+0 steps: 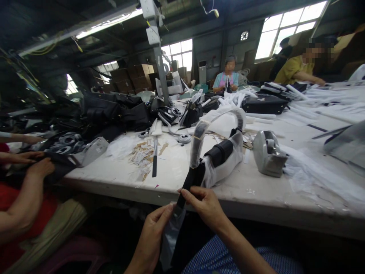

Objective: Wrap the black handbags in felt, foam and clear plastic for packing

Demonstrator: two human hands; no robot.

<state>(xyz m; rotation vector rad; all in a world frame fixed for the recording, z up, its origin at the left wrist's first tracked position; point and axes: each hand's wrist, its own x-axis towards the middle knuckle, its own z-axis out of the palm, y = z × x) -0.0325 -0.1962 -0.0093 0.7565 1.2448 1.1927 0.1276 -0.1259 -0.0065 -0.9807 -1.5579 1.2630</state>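
A black bag [219, 151] lies at the table's front edge, partly wrapped in thin white sheeting [228, 170]. Its handle [199, 137] arches up under clear plastic wrap. From the bag's near end a black strap [187, 185] runs down over the edge toward me. My right hand [207, 205] pinches this strap just below the bag. Lower and to the left, my left hand [154, 233] is closed on the strap where a translucent plastic sleeve [172, 232] hangs. The sleeve's lower end drops below the tabletop, partly hidden by my left hand.
A grey tape dispenser [269, 154] stands right of the bag. Left of it lie a black-handled tool [154, 165], paper scraps [142, 154] and tape rolls [184, 138]. A co-worker's hands [41, 165] work at far left, near black bags [114, 110]. Other people sit across the table [313, 209].
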